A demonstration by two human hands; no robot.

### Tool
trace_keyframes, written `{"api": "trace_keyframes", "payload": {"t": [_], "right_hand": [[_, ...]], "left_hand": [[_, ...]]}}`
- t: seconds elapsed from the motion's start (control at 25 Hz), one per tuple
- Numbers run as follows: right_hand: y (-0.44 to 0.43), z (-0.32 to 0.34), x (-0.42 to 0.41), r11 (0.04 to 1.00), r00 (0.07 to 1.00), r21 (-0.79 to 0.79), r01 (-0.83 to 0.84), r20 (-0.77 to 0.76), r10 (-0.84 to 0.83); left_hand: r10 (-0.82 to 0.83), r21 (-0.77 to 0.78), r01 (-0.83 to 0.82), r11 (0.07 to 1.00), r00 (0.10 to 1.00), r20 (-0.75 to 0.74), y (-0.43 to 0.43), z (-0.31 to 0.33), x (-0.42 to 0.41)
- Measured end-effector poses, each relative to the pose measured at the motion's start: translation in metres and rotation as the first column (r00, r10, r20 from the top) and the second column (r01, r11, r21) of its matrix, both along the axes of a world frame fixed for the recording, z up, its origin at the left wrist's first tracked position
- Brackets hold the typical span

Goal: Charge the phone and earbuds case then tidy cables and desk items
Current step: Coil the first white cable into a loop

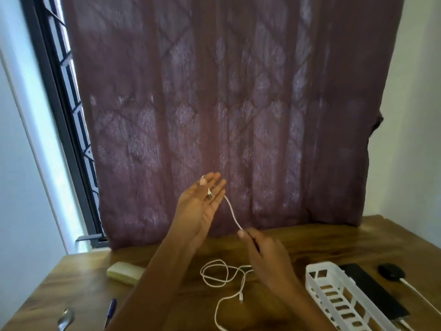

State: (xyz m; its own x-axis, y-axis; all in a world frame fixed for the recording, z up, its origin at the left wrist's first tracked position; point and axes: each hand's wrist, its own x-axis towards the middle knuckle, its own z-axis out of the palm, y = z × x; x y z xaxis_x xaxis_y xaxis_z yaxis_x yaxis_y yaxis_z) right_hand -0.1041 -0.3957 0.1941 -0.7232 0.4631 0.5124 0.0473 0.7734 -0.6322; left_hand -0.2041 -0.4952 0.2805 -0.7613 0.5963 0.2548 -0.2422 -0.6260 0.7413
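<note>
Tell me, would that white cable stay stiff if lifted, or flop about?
Probably floppy: the cable curves between the left hand and right hand, and the rest lies in loose loops on the desk. Likely light: the right hand's fingertip pinch holds it up. It may tangle where loops cross.

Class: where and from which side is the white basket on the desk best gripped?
Probably the far end rim of the basket, from above: the open top bares that edge, while the phone lies close along its right wall.
</note>
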Motion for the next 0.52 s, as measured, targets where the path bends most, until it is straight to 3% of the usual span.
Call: {"api": "trace_keyframes", "payload": {"t": [0.08, 0.16, 0.24, 0.36, 0.44, 0.52], "right_hand": [[-0.006, 0.003, 0.007, 0.966, 0.995, 0.241, 0.092, -0.051, -0.082], [-0.007, 0.0, 0.01, 0.918, 0.99, 0.374, 0.132, -0.095, -0.104], [-0.005, 0.001, 0.015, 0.909, 0.985, 0.396, 0.126, -0.157, -0.068], [0.003, 0.011, 0.02, 0.927, 0.964, 0.359, 0.106, -0.264, -0.008], [0.008, 0.024, 0.021, 0.919, 0.944, 0.372, 0.131, -0.329, -0.001], [0.011, 0.037, 0.02, 0.885, 0.931, 0.436, 0.161, -0.365, 0.01]], "left_hand": [[0.1, -0.051, -0.105, 0.993, 0.991, -0.087, 0.007, 0.001, -0.002], [0.209, -0.138, -0.252, 0.958, 0.941, -0.265, 0.014, -0.005, -0.003], [0.276, -0.209, -0.407, 0.889, 0.842, -0.463, 0.018, -0.011, -0.002], [0.253, -0.228, -0.537, 0.812, 0.677, -0.691, 0.023, -0.023, 0.0], [0.193, -0.239, -0.58, 0.779, 0.584, -0.789, 0.025, -0.032, 0.002], [0.116, -0.264, -0.539, 0.8, 0.57, -0.813, 0.027, -0.038, 0.008]]}}
